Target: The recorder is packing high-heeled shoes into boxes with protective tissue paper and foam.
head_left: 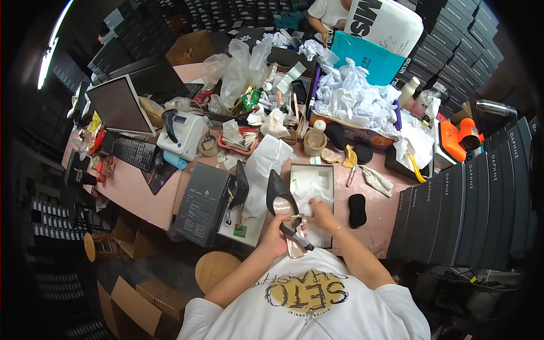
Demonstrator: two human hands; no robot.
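A black pointed high-heel shoe (281, 199) with a pale insole is held over the table's front edge. My left hand (276, 237) grips it from below near the heel. My right hand (319, 213) touches its strap and buckle at the middle. A second black pointed shoe (240, 186) stands just left, on white paper over an open shoebox (249, 226). Behind the held shoe lies an open box (311, 190) lined with white tissue.
A dark box lid (202, 203) leans at the left. The pink table (141, 195) carries a keyboard, a monitor, a label printer (182, 134), crumpled tissue (351, 99) and a black pad (357, 210). Stacked black shoeboxes (470, 209) stand right. Another person sits at the far side.
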